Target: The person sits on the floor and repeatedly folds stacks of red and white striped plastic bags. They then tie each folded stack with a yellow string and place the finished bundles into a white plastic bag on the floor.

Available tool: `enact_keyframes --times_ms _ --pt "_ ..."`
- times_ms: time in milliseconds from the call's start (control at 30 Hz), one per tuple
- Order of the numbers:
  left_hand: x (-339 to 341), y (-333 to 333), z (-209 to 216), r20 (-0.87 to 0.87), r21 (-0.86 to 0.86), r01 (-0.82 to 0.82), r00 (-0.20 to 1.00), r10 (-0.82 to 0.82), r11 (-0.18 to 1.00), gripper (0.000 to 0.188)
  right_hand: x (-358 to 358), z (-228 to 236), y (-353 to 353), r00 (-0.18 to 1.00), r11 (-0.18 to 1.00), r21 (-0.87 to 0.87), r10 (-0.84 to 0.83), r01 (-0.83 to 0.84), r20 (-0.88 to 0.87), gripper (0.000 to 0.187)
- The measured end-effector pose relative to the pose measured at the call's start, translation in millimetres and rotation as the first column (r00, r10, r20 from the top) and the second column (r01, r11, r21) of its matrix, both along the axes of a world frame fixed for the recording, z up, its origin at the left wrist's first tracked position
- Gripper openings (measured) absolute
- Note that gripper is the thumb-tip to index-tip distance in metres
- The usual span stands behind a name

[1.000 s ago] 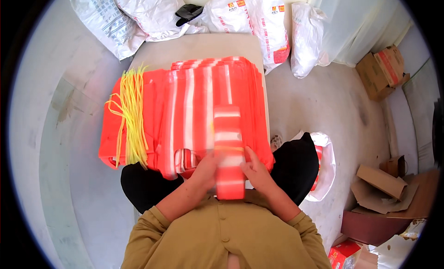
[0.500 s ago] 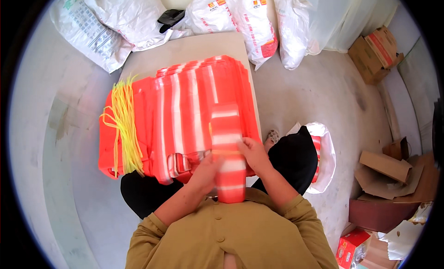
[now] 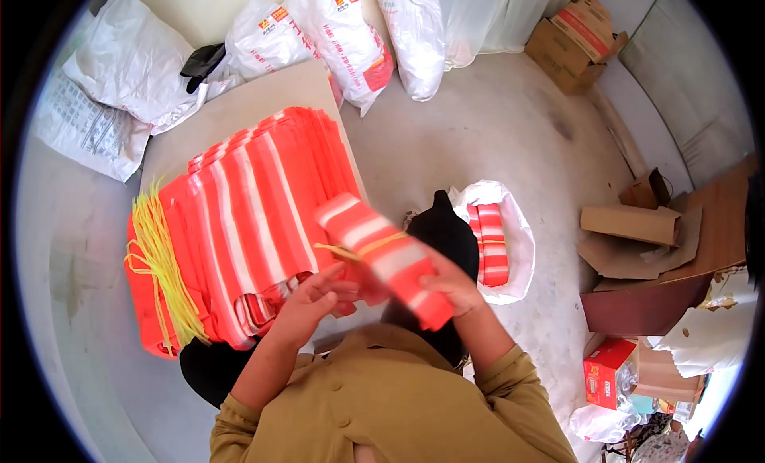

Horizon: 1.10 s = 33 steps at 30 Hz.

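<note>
Near the front edge of the table, over the person's lap, both hands work one folded bundle of orange-and-white striped bags, blurred and tilted from upper left to lower right. A yellow tie crosses its middle. The right hand is closed around the bundle's lower end. The left hand has its fingers curled at the bundle's near side, just where it meets the stack; whether it pinches the tie or a bag edge cannot be told.

As for progress, the stack of flat striped bags covers most of the table and looks thick, so much of the work seems left. Loose yellow ties hang over the table's left edge, lying on the stack, and many appear unused. On the floor to the person's right, a white sack stands open with at least one like bundle inside; how many lie under it is hidden. Judging by this, only a small share is bundled and dropped, and the one in hand looks folded and tied but not yet in the sack.

Beyond the table's far edge lie white printed sacks. Cardboard boxes sit on the floor at the right.
</note>
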<state>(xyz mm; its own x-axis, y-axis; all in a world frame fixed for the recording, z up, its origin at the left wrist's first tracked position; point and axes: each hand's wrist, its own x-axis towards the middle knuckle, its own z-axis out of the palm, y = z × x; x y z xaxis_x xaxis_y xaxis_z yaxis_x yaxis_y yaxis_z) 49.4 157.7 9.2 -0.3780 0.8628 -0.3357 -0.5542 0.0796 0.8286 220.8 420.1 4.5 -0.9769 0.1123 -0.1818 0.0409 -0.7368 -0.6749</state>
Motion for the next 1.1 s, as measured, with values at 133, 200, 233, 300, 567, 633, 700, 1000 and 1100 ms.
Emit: enact_keyframes --times_ms 133,200,233,300,567,633,700,1000,1100 --pt "-22 -12 -2 -0.383 -0.082 -0.243 0.903 0.194 0.967 0.060 37 21 65 0.960 0.942 0.187 -0.279 0.280 -0.032 0.096" --pt "-36 -19 -1 -0.483 -0.091 -0.352 0.834 0.267 0.932 0.060 61 6 102 0.910 0.876 0.251 -0.410 0.412 -0.063 0.099" --pt "-42 -22 -3 -0.553 -0.084 -0.389 0.784 0.282 0.917 0.061 69 5 116 0.899 0.857 0.277 -0.428 0.435 -0.087 0.098" --pt "-50 -34 -14 -0.680 -0.057 -0.465 0.666 0.307 0.883 0.061 81 1 141 0.880 0.818 0.327 -0.455 0.473 -0.136 0.097" --pt "-66 -41 -59 -0.532 -0.109 -0.569 0.726 0.436 0.815 0.052 225 -347 222 0.350 0.664 0.695 -0.743 0.276 0.570 0.056" --pt "-63 -39 -58 -0.540 -0.135 -0.588 0.719 0.438 0.798 0.051 233 -392 211 0.110 0.605 0.738 -0.790 0.300 0.603 0.046" --pt "-64 -32 -58 -0.562 -0.161 -0.598 0.710 0.425 0.785 0.048 241 -412 214 -0.009 0.507 0.821 -0.850 0.263 0.527 0.043" --pt "-61 -36 -57 -0.615 -0.194 -0.654 0.662 0.428 0.731 0.045 169 -288 187 0.098 0.236 0.901 -0.952 -0.363 0.289 0.042" --pt "-61 -32 -58 -0.605 -0.188 -0.656 0.664 0.440 0.731 0.045 158 -276 171 0.269 0.128 0.843 -0.914 -0.522 0.304 0.046"
